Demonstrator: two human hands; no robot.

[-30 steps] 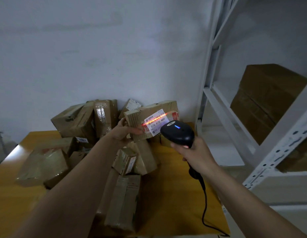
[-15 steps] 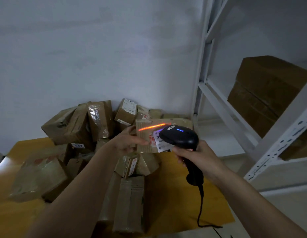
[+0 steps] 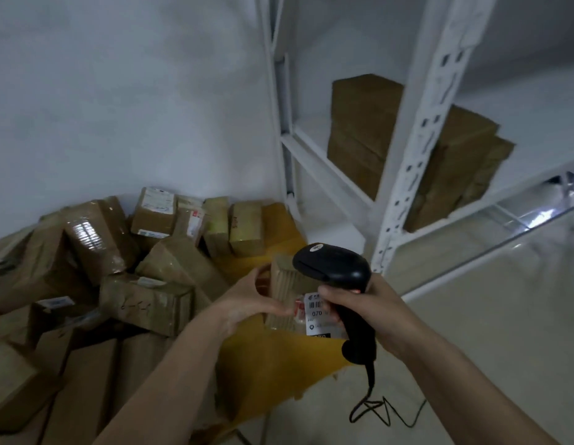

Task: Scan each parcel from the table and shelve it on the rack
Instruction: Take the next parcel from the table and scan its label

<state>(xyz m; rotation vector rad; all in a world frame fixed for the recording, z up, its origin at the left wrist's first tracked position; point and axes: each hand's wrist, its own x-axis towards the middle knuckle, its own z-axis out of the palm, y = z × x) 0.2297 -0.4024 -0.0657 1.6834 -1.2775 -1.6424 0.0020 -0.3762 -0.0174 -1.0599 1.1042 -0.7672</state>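
Now the red scan line that crossed the label a moment ago is gone. Left of the parcel (image 3: pixel 287 295), more boxes (image 3: pixel 125 252) crowd the yellow table (image 3: pixel 272 358). The left hand (image 3: pixel 247 300) grips the parcel, lowered near the table's right edge. The right hand (image 3: pixel 362 303), touching it, wraps the scanner (image 3: pixel 335 268). Right of it stands the rack (image 3: pixel 417 149); shelving likely comes next.

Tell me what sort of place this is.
Probably a parcel sorting or storage room: labelled cardboard parcels piled on a yellow table, a white metal rack holding boxes, and a handheld barcode scanner.
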